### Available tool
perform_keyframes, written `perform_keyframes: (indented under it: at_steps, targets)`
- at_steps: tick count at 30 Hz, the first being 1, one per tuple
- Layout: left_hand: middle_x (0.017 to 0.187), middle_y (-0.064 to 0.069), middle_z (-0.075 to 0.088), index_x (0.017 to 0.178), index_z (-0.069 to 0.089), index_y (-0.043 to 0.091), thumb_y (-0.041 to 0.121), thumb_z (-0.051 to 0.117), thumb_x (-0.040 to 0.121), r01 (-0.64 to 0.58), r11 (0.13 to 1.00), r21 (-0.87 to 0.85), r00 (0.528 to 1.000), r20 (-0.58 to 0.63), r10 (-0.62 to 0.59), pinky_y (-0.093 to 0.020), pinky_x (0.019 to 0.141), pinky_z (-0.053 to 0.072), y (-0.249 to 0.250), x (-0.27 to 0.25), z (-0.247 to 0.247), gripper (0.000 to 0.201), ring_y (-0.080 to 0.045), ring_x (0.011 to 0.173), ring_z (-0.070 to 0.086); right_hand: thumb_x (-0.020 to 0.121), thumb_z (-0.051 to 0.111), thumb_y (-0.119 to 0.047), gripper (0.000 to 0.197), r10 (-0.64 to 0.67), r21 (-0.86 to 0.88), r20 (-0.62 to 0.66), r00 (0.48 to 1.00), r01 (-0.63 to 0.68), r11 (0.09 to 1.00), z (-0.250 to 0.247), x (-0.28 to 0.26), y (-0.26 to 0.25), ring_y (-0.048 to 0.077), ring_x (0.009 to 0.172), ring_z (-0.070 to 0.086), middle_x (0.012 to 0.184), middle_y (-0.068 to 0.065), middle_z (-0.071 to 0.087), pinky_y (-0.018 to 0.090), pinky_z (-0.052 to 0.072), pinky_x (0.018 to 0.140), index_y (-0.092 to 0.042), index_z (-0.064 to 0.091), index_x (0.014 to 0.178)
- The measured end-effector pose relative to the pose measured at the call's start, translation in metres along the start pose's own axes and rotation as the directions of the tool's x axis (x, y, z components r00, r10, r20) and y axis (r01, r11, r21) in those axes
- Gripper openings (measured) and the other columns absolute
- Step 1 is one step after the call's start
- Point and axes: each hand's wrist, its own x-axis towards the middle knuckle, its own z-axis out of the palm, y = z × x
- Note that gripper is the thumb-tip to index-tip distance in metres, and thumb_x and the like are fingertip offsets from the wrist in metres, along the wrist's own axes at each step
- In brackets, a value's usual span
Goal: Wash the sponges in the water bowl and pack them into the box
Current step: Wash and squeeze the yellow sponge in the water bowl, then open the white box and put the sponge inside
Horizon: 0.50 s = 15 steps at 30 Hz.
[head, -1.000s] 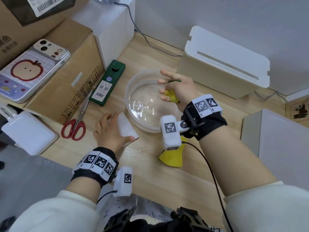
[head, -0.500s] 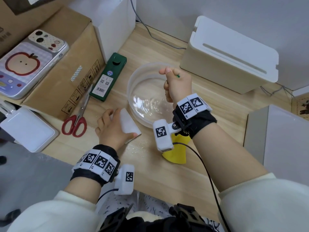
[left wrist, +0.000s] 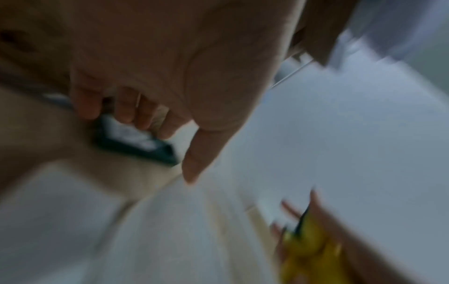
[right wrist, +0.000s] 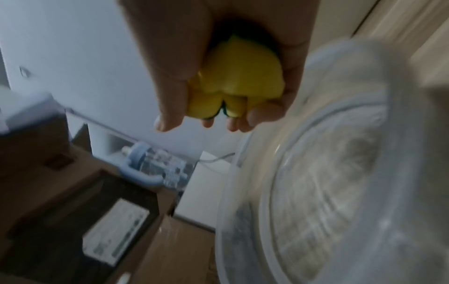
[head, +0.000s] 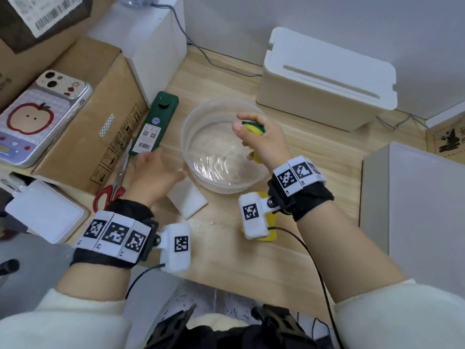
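A clear bowl of rippling water stands mid-table. Over its right side my right hand grips a yellow and green sponge, squeezed into a ball; the right wrist view shows the sponge bulging between my fingers above the bowl. My left hand hovers left of the bowl with relaxed fingers and holds nothing. Just below it a white sponge lies flat on the table. A second yellow sponge lies near the bowl's front, partly hidden by my right wrist camera.
A white lidded box stands behind the bowl on the right, and a grey-white box at the right edge. A green carton and red-handled scissors lie left of the bowl, beside a cardboard box.
My left hand has lifted off the white sponge and shifted up toward the green carton. My right hand keeps squeezing the yellow sponge over the bowl.
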Motion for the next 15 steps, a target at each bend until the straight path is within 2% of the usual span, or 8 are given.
perform_keyframes:
  at_steps: [3,5,6,8,9,11,13,15]
  targets:
    - [0.136,-0.006,0.048,0.129,0.049,0.019,0.031,0.064,0.073,-0.256,0.96,-0.118,0.945,-0.239,0.222,-0.036,0.102,0.039,0.05,-0.02,-0.011,0.059,-0.019,0.119,0.047,0.075,0.073,-0.012,0.053,-0.015,0.084,-0.133,0.991,0.026,0.996,-0.039,-0.02,0.013,0.011,0.086,0.057,0.105,-0.005,0.054,0.024,0.056,0.063,-0.022,0.052,0.123]
    - [0.126,-0.002,0.051,0.127,0.051,0.015,0.015,0.059,0.082,-0.403,0.87,-0.284,0.912,-0.203,0.356,-0.02,0.089,0.04,0.093,-0.041,0.012,0.045,-0.01,0.105,0.047,0.072,0.071,0.003,0.068,0.01,0.139,-0.287,0.958,0.031,0.99,-0.077,-0.039,0.029,0.013,0.084,0.057,0.107,-0.002,0.052,0.033,0.058,0.072,-0.023,0.045,0.129]
    - [0.12,0.0,0.053,0.124,0.053,0.014,0.009,0.057,0.083,-0.398,0.831,-0.388,0.916,-0.12,0.382,-0.016,0.082,0.041,0.112,-0.053,0.029,0.041,-0.008,0.098,0.048,0.071,0.068,0.008,0.071,0.041,0.169,-0.353,0.935,0.021,0.985,-0.095,-0.049,0.037,0.013,0.081,0.057,0.108,0.002,0.052,0.034,0.059,0.072,-0.021,0.043,0.13]
    - [0.11,0.002,0.056,0.119,0.056,0.014,0.005,0.055,0.084,-0.282,0.812,-0.51,0.908,0.132,0.398,-0.017,0.075,0.042,0.139,-0.072,0.075,0.036,-0.007,0.09,0.052,0.073,0.065,0.008,0.06,0.101,0.219,-0.53,0.842,0.021,0.976,-0.139,-0.071,0.056,0.012,0.078,0.059,0.106,0.009,0.056,0.029,0.058,0.065,-0.012,0.048,0.127]
    - [0.108,0.001,0.057,0.117,0.055,0.016,0.006,0.055,0.085,-0.205,0.829,-0.521,0.879,0.274,0.39,-0.02,0.074,0.043,0.149,-0.08,0.101,0.034,-0.008,0.089,0.055,0.075,0.065,0.004,0.049,0.133,0.243,-0.624,0.77,0.03,0.97,-0.161,-0.082,0.063,0.01,0.075,0.06,0.101,0.011,0.059,0.026,0.056,0.06,-0.006,0.054,0.121]
    - [0.107,-0.001,0.059,0.118,0.052,0.017,0.01,0.055,0.086,-0.073,0.875,-0.479,0.783,0.516,0.348,-0.025,0.072,0.046,0.167,-0.097,0.154,0.033,-0.011,0.087,0.058,0.081,0.065,-0.008,0.029,0.189,0.258,-0.768,0.611,0.025,0.966,-0.211,-0.109,0.079,0.003,0.06,0.059,0.083,0.007,0.06,0.022,0.05,0.05,-0.004,0.061,0.109]
    - [0.104,-0.002,0.059,0.126,0.048,0.014,0.012,0.056,0.086,0.0,0.912,-0.411,0.719,0.633,0.286,-0.027,0.072,0.048,0.179,-0.114,0.2,0.04,-0.014,0.091,0.059,0.089,0.059,-0.021,0.027,0.229,0.245,-0.823,0.521,-0.038,0.969,-0.25,-0.135,0.095,0.0,0.05,0.057,0.072,-0.003,0.058,0.017,0.046,0.043,-0.007,0.062,0.111]
    - [0.116,-0.005,0.054,0.134,0.042,0.012,0.013,0.057,0.085,0.014,0.944,-0.33,0.712,0.666,0.223,-0.029,0.074,0.048,0.191,-0.129,0.242,0.051,-0.02,0.108,0.055,0.093,0.051,-0.03,0.034,0.275,0.267,-0.828,0.488,-0.088,0.96,-0.284,-0.162,0.114,-0.003,0.048,0.06,0.082,-0.002,0.062,0.01,0.047,0.044,-0.011,0.058,0.121]
